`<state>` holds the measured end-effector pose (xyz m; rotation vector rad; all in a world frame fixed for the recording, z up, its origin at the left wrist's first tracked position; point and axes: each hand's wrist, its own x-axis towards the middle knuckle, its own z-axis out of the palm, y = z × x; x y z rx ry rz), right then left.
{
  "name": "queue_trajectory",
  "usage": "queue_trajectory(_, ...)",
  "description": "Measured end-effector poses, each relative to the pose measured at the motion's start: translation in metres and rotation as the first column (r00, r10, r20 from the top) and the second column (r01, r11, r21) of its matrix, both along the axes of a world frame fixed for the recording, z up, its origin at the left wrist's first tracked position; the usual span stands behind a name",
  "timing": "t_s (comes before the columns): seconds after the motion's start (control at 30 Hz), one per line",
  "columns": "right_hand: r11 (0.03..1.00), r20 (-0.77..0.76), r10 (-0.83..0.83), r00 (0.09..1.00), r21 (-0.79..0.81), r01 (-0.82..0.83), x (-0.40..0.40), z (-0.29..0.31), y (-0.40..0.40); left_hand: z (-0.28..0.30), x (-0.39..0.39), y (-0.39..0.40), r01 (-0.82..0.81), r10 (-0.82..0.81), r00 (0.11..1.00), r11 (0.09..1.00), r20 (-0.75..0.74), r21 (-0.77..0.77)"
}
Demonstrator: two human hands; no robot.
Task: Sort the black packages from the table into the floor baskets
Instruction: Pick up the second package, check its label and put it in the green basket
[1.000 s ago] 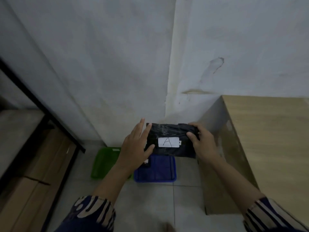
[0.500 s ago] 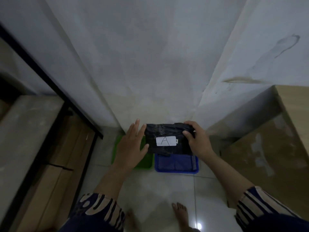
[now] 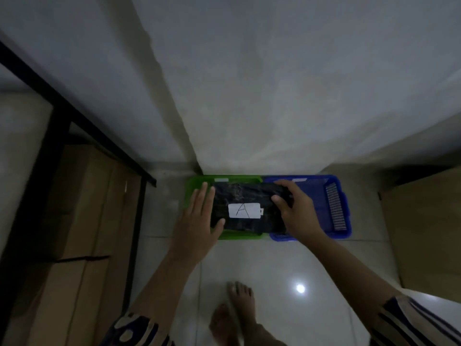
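A black package [image 3: 249, 193] with a white label marked "A" [image 3: 244, 210] is held low over two floor baskets that stand side by side against the wall. Most of it lies over the green basket [image 3: 197, 182], and its right end reaches over the blue basket [image 3: 341, 196]. My right hand [image 3: 296, 213] grips the package's right end. My left hand [image 3: 197, 221] lies flat against its left end, fingers straight and thumb across the lower edge. The inside of the green basket is hidden by the package.
Cardboard boxes [image 3: 82, 221] sit under a black metal frame [image 3: 136, 221] on the left. A wooden table side [image 3: 424, 233] stands on the right. My bare feet [image 3: 239, 308] are on the glossy tiled floor [image 3: 274, 265] behind the baskets.
The view has tilted down to the floor. Both hands have brought the package down and slightly left, from in front of the wall to just over the baskets.
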<state>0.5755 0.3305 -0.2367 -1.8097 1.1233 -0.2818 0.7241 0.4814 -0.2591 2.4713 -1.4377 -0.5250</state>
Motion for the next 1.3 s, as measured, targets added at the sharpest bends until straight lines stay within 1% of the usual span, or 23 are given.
queue_trajectory(0.07,1.0,-0.014,0.022,1.0,-0.005,-0.022,0.019,-0.053,0.003,-0.051,0.019,0.002,-0.015,0.015,1.0,1.0,0.016,0.006)
queue_trajectory(0.2,0.999,-0.024,-0.008,1.0,0.038,0.009,0.046,-0.165,0.007,-0.162,0.047,0.005,-0.061,0.06,0.998,0.998,0.01,0.029)
queue_trajectory(0.33,1.0,-0.017,-0.009,1.0,0.03,0.01,0.068,-0.266,0.012,-0.261,0.065,0.006,-0.089,0.089,0.996,0.995,0.008,0.047)
queue_trajectory(0.47,1.0,0.01,0.014,1.0,-0.027,-0.014,0.081,-0.344,0.013,-0.332,0.076,0.002,-0.07,0.07,0.997,0.997,0.021,0.032)
queue_trajectory(0.57,0.998,0.015,0.002,1.0,-0.058,-0.001,0.092,-0.388,0.006,-0.369,0.088,0.001,-0.074,0.075,0.996,0.997,0.058,-0.03)
queue_trajectory(0.67,0.997,0.042,-0.022,0.999,-0.075,0.025,0.106,-0.414,-0.002,-0.394,0.106,0.0,-0.118,0.126,0.988,0.99,0.092,-0.083)
queue_trajectory(0.77,0.996,0.005,-0.026,1.0,-0.086,0.026,0.119,-0.426,-0.004,-0.406,0.116,0.003,-0.14,0.143,0.984,0.99,0.111,-0.035)
queue_trajectory(0.9,0.999,-0.056,0.024,0.998,-0.044,-0.027,0.137,-0.432,-0.005,-0.411,0.128,0.012,-0.166,0.167,0.977,0.986,0.133,-0.014)
queue_trajectory(1.0,0.999,-0.053,0.032,0.998,-0.019,-0.033,0.155,-0.438,-0.009,-0.422,0.137,0.008,-0.188,0.185,0.979,0.982,0.09,0.028)
queue_trajectory(1.1,0.998,-0.061,0.051,0.997,-0.037,-0.053,0.173,-0.447,-0.012,-0.427,0.138,0.001,-0.23,0.227,0.973,0.971,-0.041,-0.069)
queue_trajectory(1.13,0.998,-0.06,0.055,0.997,-0.04,-0.058,0.177,-0.45,-0.013,-0.429,0.137,0.001,-0.239,0.234,0.97,0.966,-0.058,-0.098)
queue_trajectory(1.2,0.998,-0.056,0.045,0.997,-0.046,-0.047,0.183,-0.455,-0.014,-0.432,0.137,0.001,-0.23,0.228,0.973,0.967,-0.037,-0.111)
queue_trajectory(1.3,0.995,-0.04,-0.003,0.999,-0.102,-0.002,0.187,-0.465,-0.013,-0.434,0.136,0.002,-0.213,0.213,0.977,0.969,-0.016,-0.126)
